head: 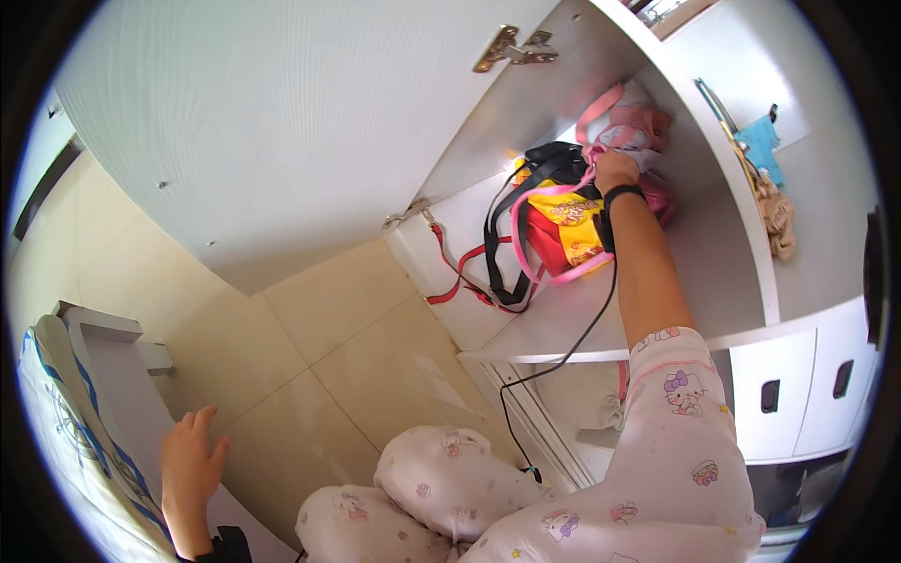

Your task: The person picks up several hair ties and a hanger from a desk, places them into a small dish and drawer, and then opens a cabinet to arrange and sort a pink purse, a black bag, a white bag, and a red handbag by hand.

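My right hand [616, 171] reaches into an open white cabinet, its fingers closed around a pink strap [519, 236]. The strap loops down over a yellow and red bag [563, 222] that bears writing. Black straps [501, 264] and a thin red strap with a buckle [450, 281] trail over the shelf to the left. Behind my right hand lies a pink and white bundle [628, 127], partly hidden by it; a shiny magenta item [656, 197] shows beside my wrist. My left hand [193, 447] holds nothing, fingers apart, above the floor near a bed's edge.
The cabinet door [295, 119] stands wide open on metal hinges [514, 49]. A black cable [563, 362] runs down from my right wrist. Below the shelf [549, 338] sits a pale fabric bundle [581, 394]. A patterned mattress [70, 422] lies to the left; drawers [771, 394] are at right.
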A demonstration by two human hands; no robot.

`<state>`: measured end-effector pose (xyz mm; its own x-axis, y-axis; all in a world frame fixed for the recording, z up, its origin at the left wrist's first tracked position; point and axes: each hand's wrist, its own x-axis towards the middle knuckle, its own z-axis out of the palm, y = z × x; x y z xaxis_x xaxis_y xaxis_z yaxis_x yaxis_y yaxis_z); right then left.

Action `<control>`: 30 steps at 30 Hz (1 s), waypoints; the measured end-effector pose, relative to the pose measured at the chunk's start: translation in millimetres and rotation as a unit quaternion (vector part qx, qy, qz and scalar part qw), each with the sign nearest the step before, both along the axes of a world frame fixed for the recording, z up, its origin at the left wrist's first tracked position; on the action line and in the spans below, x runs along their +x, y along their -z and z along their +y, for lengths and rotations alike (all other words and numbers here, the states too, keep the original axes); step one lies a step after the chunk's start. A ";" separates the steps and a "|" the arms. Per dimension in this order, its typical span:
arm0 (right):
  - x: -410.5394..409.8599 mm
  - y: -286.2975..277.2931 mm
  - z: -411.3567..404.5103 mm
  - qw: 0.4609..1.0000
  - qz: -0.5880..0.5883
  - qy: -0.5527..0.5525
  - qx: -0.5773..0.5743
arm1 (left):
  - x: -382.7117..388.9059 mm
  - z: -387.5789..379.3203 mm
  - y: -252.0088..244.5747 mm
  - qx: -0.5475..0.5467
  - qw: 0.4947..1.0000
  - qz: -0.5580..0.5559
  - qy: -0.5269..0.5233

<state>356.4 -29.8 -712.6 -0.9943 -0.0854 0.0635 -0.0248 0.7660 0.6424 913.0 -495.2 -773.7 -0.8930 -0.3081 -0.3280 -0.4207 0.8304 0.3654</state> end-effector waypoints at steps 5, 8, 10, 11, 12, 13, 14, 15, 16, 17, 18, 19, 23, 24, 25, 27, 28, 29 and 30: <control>21.3 -23.5 -34.2 0.997 0.030 0.038 -0.054 | -1.8 2.0 -10.4 0.000 1.000 0.016 0.027; 56.2 3.8 -69.3 1.000 0.012 -0.011 0.010 | -1.2 2.8 -16.0 -0.015 0.999 0.009 0.036; 67.2 30.1 -79.5 1.000 -0.002 -0.008 -0.010 | -4.0 6.6 -20.2 0.030 0.998 0.024 0.043; 81.8 44.4 -92.9 0.999 -0.007 -0.027 -0.027 | -2.1 5.7 -20.2 0.024 0.998 0.028 0.047; 97.7 58.4 -107.2 0.998 -0.013 -0.047 -0.044 | -0.2 5.2 -20.0 0.041 0.998 0.040 0.042; 104.2 73.2 -111.3 0.993 0.054 -0.022 -0.106 | -5.2 8.1 -21.5 0.062 0.995 0.062 0.045; 130.5 84.2 -133.1 0.993 -0.028 -0.047 -0.102 | -0.2 5.4 -20.3 0.053 0.996 0.058 0.042; 150.4 88.6 -143.7 0.985 -0.099 -0.120 -0.081 | 2.4 4.3 -21.0 0.052 0.996 0.062 0.042; 175.6 89.3 -158.9 0.968 -0.138 -0.171 -0.120 | 6.5 2.1 -21.1 0.049 0.996 0.064 0.039; 196.3 88.4 -171.2 0.968 -0.158 -0.185 -0.065 | 8.4 1.1 -22.6 0.044 0.996 0.065 0.040; 215.2 83.1 -179.3 0.956 -0.174 -0.196 -0.133 | 10.9 0.3 -23.5 0.053 0.996 0.064 0.037; 220.8 87.0 -169.8 0.932 -0.173 -0.238 -0.211 | 8.7 2.5 -25.8 0.065 0.995 0.069 0.039; 247.5 97.1 -172.0 0.884 -0.174 -0.343 -0.265 | 3.2 3.1 -23.3 0.065 0.995 0.060 0.040; 254.3 94.4 -174.2 0.880 -0.195 -0.344 -0.263 | 3.1 3.5 -23.2 0.073 0.994 0.065 0.042; 258.7 89.4 -177.2 0.877 -0.198 -0.348 -0.266 | 4.1 3.4 -24.0 0.080 0.994 0.070 0.039; 266.6 74.2 -177.8 0.860 -0.230 -0.344 -0.298 | 6.0 1.7 -26.8 0.060 0.995 0.063 0.042; 272.5 62.6 -180.2 0.866 -0.229 -0.323 -0.306 | 7.6 1.8 -28.2 0.044 0.996 0.057 0.046; 275.0 48.5 -178.8 0.868 -0.237 -0.303 -0.313 | 6.8 3.3 -29.2 0.046 0.997 0.050 0.036; 275.2 33.2 -174.6 0.868 -0.261 -0.268 -0.327 | 5.4 3.5 -30.5 0.038 0.997 0.060 0.044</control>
<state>631.7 -204.4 -745.8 -0.7306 -0.6601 -0.1746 -0.6469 0.7510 -0.1321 918.4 -491.7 -743.2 -0.9498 -0.2054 -0.2359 -0.2966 0.8306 0.4713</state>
